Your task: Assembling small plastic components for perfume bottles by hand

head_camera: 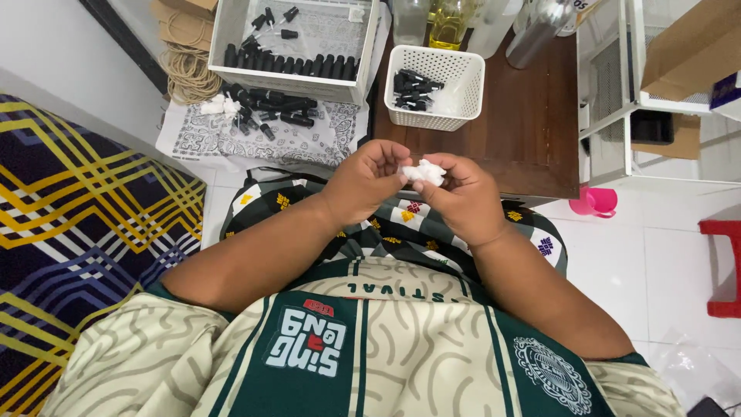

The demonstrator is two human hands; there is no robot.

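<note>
My left hand (368, 179) and my right hand (467, 198) meet in front of my chest, over my lap. Both pinch a small crumpled white tissue (425, 172) between their fingertips. Whether anything sits inside the tissue is hidden. Beyond the hands, a low dark wooden table (532, 131) carries a white perforated basket (463, 93) holding several small black caps.
A white bin (231, 31) with several black spray tops stands at the back left, more black pieces lying on a patterned cloth (309, 143). Bottles (532, 31) stand on the table's far edge. White wire shelving (617, 100), a pink cup (594, 202) and a red stool (725, 262) lie right.
</note>
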